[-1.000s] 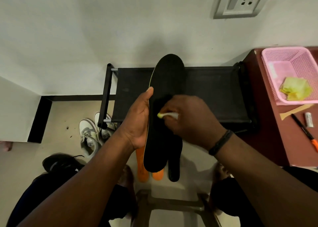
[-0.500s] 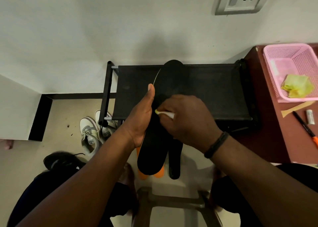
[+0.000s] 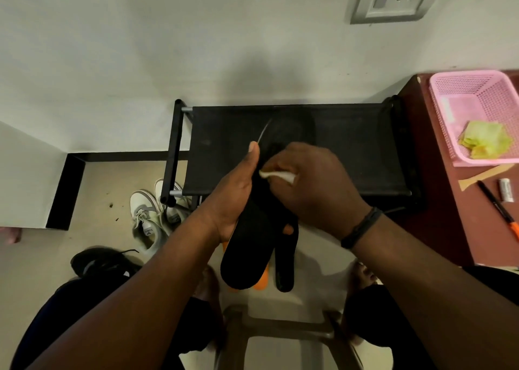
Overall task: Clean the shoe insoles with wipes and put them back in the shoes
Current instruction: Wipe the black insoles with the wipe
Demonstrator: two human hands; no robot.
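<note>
Fingers of the right hand point(image 3: 311, 190) curl round a white wipe point(image 3: 276, 175), pressing it on a black insole point(image 3: 250, 254) at frame centre. The left hand point(image 3: 236, 201) grips that insole's edge, thumb up. Wiping looks midway; a second insole point(image 3: 286, 268) just beside awaits, and none is back in the white shoes point(image 3: 153, 215) at lower left. The insole is dark, matte, with orange beneath.
</note>
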